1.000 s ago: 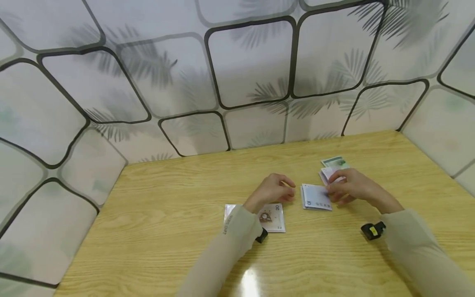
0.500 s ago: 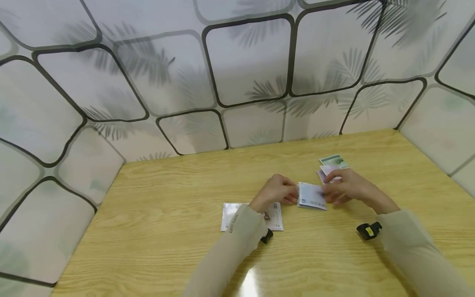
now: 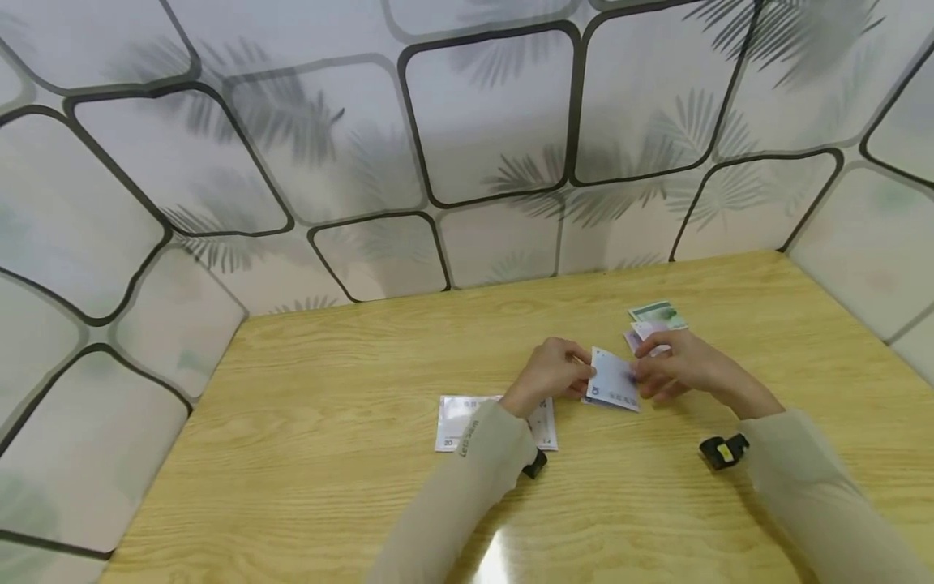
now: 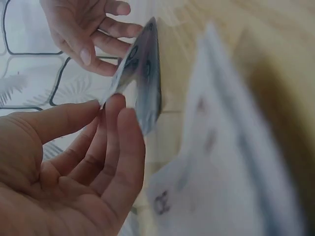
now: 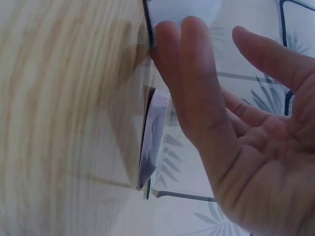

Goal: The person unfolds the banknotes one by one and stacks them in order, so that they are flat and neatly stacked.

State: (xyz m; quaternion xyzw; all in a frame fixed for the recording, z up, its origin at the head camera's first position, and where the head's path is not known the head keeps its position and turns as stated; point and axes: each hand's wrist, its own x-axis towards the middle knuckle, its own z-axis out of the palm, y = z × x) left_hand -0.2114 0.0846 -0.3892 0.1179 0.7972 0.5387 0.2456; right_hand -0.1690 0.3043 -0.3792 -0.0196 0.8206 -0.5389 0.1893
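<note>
Note [image 3: 613, 380], left edge lifted since earlier: folded, pale blue, dark-printed; left hand [image 3: 549, 373] pinching it, right hand [image 3: 682, 367] loosely spread.

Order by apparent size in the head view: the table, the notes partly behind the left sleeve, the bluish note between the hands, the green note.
Largest to smallest:
Table
Partly hidden notes
Bluish note
Green note, judging only its uncovered part

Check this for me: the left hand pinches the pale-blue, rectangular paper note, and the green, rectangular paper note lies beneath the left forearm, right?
Not quite: the green, rectangular paper note lies beyond the right hand, as the head view shows. The left hand does pinch the pale-blue, rectangular paper note.
</note>
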